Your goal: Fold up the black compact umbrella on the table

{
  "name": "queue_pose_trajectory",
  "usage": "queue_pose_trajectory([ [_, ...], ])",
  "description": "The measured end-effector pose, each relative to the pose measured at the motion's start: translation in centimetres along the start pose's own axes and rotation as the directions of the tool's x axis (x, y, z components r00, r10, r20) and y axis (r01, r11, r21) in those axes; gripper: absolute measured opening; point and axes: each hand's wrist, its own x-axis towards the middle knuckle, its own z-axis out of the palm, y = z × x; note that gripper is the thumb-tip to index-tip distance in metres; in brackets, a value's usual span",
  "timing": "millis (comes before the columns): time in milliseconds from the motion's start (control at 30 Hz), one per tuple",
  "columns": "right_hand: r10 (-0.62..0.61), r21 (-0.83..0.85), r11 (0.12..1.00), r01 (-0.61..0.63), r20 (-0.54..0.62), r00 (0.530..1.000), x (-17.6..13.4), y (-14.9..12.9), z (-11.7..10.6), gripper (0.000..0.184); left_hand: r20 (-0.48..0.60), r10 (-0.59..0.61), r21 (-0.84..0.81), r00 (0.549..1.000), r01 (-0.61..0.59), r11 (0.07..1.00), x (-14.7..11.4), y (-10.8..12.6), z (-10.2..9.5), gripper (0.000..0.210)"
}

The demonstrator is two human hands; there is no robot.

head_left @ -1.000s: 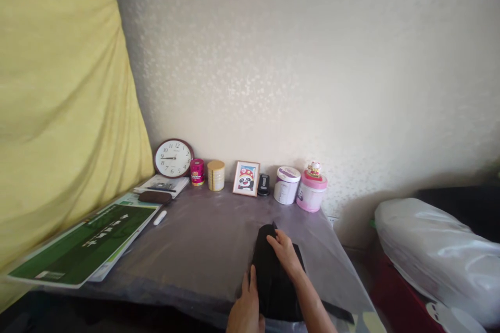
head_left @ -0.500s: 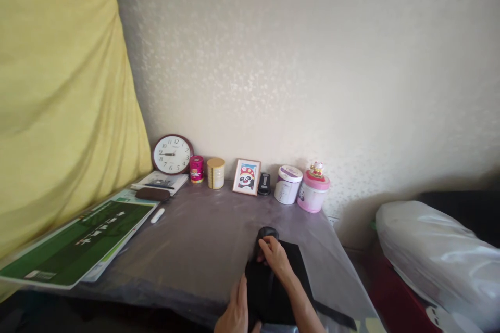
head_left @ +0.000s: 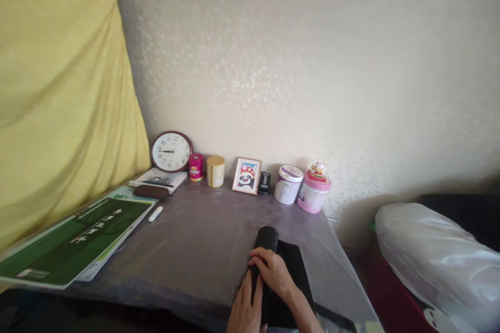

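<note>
Head view: black roll (head_left: pixel 267 238) lies on the table (head_left: pixel 187 250) at its near side, well apart from the picture frame (head_left: pixel 246 176). My right hand (head_left: pixel 273 271) is curled around the roll; my left hand (head_left: pixel 247 306) rests extended fingers against it, grip: cannot tell.

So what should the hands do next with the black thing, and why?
Maybe turn the roll a little to the right: the left hand and right hand are both on it, and a flat black part lies on that side.
</note>
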Motion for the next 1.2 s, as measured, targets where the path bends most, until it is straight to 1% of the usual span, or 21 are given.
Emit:
queue_pose_trajectory([
  [67,-0.08,-0.06,0.995,0.079,-0.019,0.997,-0.6,-0.1,-0.1,0.024,0.007,-0.008,0.034,1.0,0.008,0.999,0.2,-0.4,1.0,0.09],
  [200,-0.217,-0.135,0.968,0.213,-0.013,0.976,-0.7,0.5,0.0,0.024,-0.03,0.005,0.097,1.0,-0.002,0.995,0.6,-1.0,2.3,0.078],
  [267,-0.241,-0.157,0.959,0.237,-0.004,0.971,0.0,1.4,0.2,0.025,-0.035,-0.004,0.116,0.999,0.008,0.993,0.7,-1.0,2.5,0.079],
  [400,-0.227,-0.211,0.953,0.217,-0.023,0.974,2.3,3.6,0.4,0.032,0.01,-0.066,0.099,0.998,0.064,0.993,0.7,-0.7,2.1,0.078],
  [533,-0.15,-0.258,0.958,0.126,-0.079,0.985,4.6,5.1,0.4,0.034,0.058,-0.089,0.121,0.994,0.081,0.989,0.7,-0.2,1.3,0.088],
  [600,-0.114,-0.289,0.955,0.07,-0.137,0.984,5.5,5.6,0.3,0.034,0.082,-0.094,0.124,0.992,0.083,0.989,0.7,-0.1,0.9,0.09],
  [667,-0.077,-0.333,0.943,-0.001,-0.221,0.972,6.0,6.0,0.0,0.033,0.094,-0.092,0.12,0.991,0.081,0.99,0.5,0.1,0.5,0.09],
  [733,-0.032,-0.364,0.927,-0.087,-0.309,0.951,5.9,6.5,-0.7,0.032,0.093,-0.08,0.116,0.992,0.069,0.991,0.2,0.3,0.0,0.092],
  [800,0.019,-0.37,0.912,-0.18,-0.399,0.917,4.9,7.2,-1.8,0.033,0.081,-0.061,0.114,0.995,0.051,0.992,-0.3,0.8,-0.6,0.092],
  [900,0.087,-0.349,0.886,-0.306,-0.523,0.848,2.0,8.9,-3.7,0.032,0.07,-0.054,0.107,0.996,0.047,0.993,-1.2,1.7,-1.8,0.086],
  [933,0.114,-0.337,0.877,-0.341,-0.544,0.831,0.8,9.5,-4.3,0.031,0.077,-0.064,0.105,0.995,0.056,0.993,-1.5,2.1,-2.3,0.084],
  [1000,0.187,-0.302,0.867,-0.396,-0.539,0.821,-1.5,10.4,-5.0,0.03,0.096,-0.088,0.108,0.991,0.078,0.991,-1.9,2.6,-3.0,0.081],
  [1067,0.296,-0.239,0.862,-0.447,-0.477,0.828,-3.4,10.8,-5.2,0.031,0.096,-0.1,0.112,0.99,0.089,0.99,-2.0,2.9,-3.2,0.08],
  [1133,0.382,-0.181,0.855,-0.486,-0.414,0.826,-4.5,10.5,-5.0,0.033,0.079,-0.096,0.114,0.992,0.087,0.99,-2.0,2.8,-3.0,0.081],
  [1200,0.413,-0.146,0.855,-0.498,-0.39,0.823,-5.1,9.6,-4.7,0.036,0.058,-0.086,0.121,0.995,0.079,0.99,-1.9,2.5,-2.6,0.081],
])
